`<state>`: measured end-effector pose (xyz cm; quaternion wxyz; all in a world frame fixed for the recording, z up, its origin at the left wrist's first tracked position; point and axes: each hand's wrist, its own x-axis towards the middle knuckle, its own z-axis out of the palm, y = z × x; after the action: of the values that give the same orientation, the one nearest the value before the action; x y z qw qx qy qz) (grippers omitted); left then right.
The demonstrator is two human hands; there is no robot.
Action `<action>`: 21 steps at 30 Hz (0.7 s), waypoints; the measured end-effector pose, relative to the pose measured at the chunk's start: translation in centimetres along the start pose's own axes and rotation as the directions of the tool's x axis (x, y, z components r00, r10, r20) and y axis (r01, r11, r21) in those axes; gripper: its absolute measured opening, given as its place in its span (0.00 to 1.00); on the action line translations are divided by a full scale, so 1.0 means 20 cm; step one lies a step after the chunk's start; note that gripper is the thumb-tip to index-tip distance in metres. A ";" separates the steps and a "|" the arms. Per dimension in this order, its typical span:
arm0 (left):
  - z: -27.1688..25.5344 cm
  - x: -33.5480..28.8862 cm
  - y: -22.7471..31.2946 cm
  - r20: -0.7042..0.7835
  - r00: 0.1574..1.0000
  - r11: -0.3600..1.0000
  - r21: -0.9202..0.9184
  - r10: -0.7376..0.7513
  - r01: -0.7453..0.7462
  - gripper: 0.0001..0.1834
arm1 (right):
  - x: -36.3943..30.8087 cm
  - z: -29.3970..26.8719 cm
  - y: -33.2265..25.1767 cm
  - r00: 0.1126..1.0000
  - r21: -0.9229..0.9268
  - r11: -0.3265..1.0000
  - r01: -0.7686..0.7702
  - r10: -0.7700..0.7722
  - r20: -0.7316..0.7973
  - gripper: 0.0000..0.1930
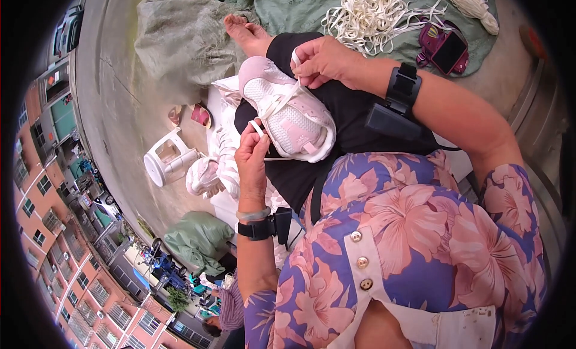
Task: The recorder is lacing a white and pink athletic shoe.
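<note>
A pale pink and white sneaker rests on my black-trousered lap, its heel opening toward me and its toe pointing away. White shoelace crosses over its tongue and mesh. My left hand, beside the shoe's left edge, pinches one flat lace end between thumb and fingers. On the other side, above the right part of the shoe, my right hand is closed on the other end of the lace. Both ends are drawn apart from the crossing.
Loose white laces lie heaped on a green sheet, near a dark red phone pouch. More pink-white shoes are piled at my left, with a white plastic stool and slippers beyond. Another person sits behind a green sack.
</note>
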<state>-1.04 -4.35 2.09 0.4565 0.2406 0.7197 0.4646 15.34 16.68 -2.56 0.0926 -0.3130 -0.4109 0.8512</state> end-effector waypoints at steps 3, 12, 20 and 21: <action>0.00 0.01 0.01 0.002 1.000 1.000 0.022 -0.003 0.003 0.09 | -0.01 0.00 0.01 1.000 -0.010 1.000 0.006 -0.006 0.011 0.05; 0.01 0.01 -0.02 -0.016 1.000 0.999 -0.028 0.024 -0.024 0.07 | -0.01 -0.01 0.04 0.999 -0.076 0.996 0.037 -0.037 0.009 0.03; 0.00 -0.03 -0.10 -0.061 0.997 0.999 0.016 0.041 -0.040 0.05 | -0.08 0.02 -0.09 0.997 -0.466 0.883 -0.063 0.036 -0.066 0.03; -0.02 -0.03 -0.11 -0.073 0.996 0.999 0.001 0.052 -0.052 0.05 | -0.09 0.02 -0.12 0.990 -0.678 0.723 -0.131 0.061 -0.125 0.03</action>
<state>-0.86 -5.97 0.46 0.4175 0.2419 0.7292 0.4852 16.22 17.23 0.30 -0.0542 -0.3856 -0.6739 0.6278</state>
